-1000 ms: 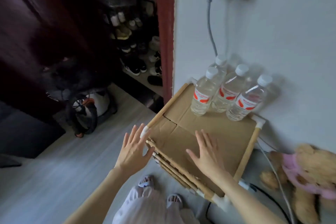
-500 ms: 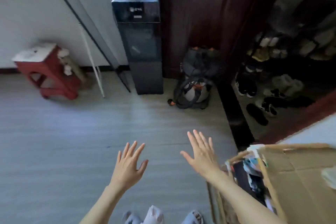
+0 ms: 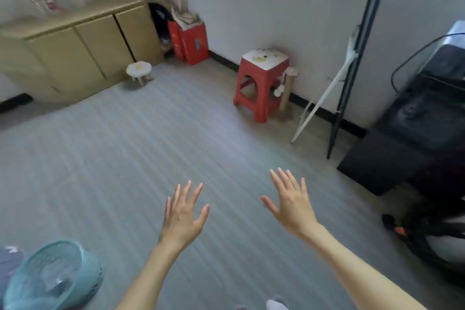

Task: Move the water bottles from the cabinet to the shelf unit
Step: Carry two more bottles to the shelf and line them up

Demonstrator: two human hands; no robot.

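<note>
1. At far left the beige cabinet (image 3: 83, 48) stands against the wall with all its doors closed. No water bottle shows anywhere in my view, so I cannot tell whether any wait inside it; if I pull the wrong door I judge I lose time hunting.
2. Low at my left sits a teal basket (image 3: 54, 277), close to my feet. Stepping toward the cabinet without looking down, I could clip it and stumble.
3. My left hand (image 3: 182, 219) hovers over the grey floor (image 3: 113, 158), fingers (image 3: 187, 191) straight and spread, holding nothing.
4. A small white stool (image 3: 139, 69) stands just in front of the cabinet's right end. It is low and easy to miss, so I could kick it as I reach for that door.
5. My right hand (image 3: 292, 201) is likewise spread and empty, well apart from everything.
6. The red stool (image 3: 261, 83) and the leaning white pole (image 3: 324, 98) sit by the wall; a wide swing could knock the pole down.
7. The shelf unit is out of view, so once my hands are full I must turn blind toward it and could bump the black appliance (image 3: 425, 113) at right.
</note>
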